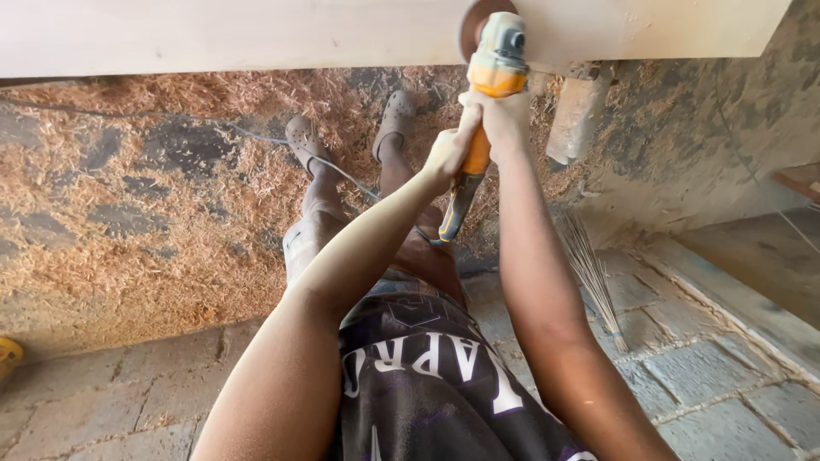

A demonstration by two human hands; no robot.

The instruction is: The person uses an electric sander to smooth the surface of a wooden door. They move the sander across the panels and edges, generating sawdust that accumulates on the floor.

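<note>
Both my hands grip a yellow and black angle grinder (pixel 491 72). My left hand (pixel 451 154) wraps the handle lower down, and my right hand (pixel 504 119) holds the body just behind the head. The grinder's round disc (pixel 471 24) presses against a pale wooden board (pixel 213 34) that spans the top of the view. The grinder's dark cable (pixel 282 141) trails off over the ground to the left. My legs and grey clogs (pixel 306 137) are below the board.
Wood shavings (pixel 145 222) cover the ground under the board. A thin-bristled broom (pixel 594 273) lies on the stone paving (pixel 683 367) at right. A rough wall (pixel 726 128) rises on the right. A yellow object (pixel 7 354) sits at the left edge.
</note>
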